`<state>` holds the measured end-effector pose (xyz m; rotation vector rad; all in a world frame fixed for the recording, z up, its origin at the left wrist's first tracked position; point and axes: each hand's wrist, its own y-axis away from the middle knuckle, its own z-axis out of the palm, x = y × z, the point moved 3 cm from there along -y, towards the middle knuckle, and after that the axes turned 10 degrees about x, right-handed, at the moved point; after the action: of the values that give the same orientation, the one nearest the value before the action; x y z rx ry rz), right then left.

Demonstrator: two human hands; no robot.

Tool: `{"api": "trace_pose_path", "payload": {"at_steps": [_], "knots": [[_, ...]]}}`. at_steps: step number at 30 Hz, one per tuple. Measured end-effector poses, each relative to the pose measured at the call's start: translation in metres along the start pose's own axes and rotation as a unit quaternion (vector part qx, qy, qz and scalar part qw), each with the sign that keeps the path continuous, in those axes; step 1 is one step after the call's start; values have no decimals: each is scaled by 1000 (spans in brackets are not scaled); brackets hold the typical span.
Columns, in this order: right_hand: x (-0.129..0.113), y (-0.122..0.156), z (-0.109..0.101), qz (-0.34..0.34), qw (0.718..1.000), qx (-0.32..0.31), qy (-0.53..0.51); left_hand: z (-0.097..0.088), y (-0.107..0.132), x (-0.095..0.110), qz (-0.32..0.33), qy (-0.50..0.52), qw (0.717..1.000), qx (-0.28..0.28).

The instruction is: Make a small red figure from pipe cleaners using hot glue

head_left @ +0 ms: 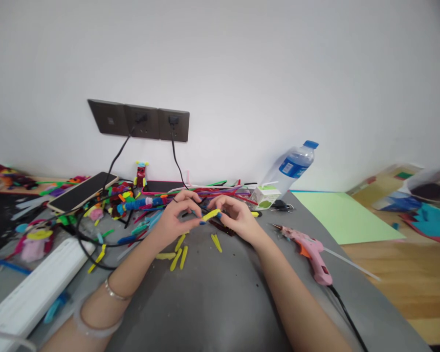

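Observation:
Between my two hands is a short yellow pipe cleaner piece (210, 214), held above the grey table. My left hand (179, 215) pinches its left end between thumb and finger. At the other end, the fingertips of my right hand (238, 217) close on it. Several more yellow pipe cleaner pieces (179, 258) lie on the table below my left hand. A folded or doubled yellow piece (216, 242) rests below my right hand. Dark strands behind the hands are partly hidden.
A pink glue gun (311, 252) lies to the right with its cord. Behind stand a water bottle (293, 166), leaning on the wall, and a small carton (266, 196). Left are a white power strip (40, 288), a phone (83, 192), black cables and pipe cleaner figures (36, 239). Green paper (348, 217) lies right.

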<state>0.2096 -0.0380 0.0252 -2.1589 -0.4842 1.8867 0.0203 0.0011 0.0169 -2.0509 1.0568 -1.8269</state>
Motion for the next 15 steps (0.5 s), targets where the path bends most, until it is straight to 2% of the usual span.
{"api": "trace_pose_path", "payload": {"at_steps": [15], "knots": [[-1, 0, -1, -3, 1000, 3, 13, 0, 0, 4, -2, -21, 1000, -1]]}}
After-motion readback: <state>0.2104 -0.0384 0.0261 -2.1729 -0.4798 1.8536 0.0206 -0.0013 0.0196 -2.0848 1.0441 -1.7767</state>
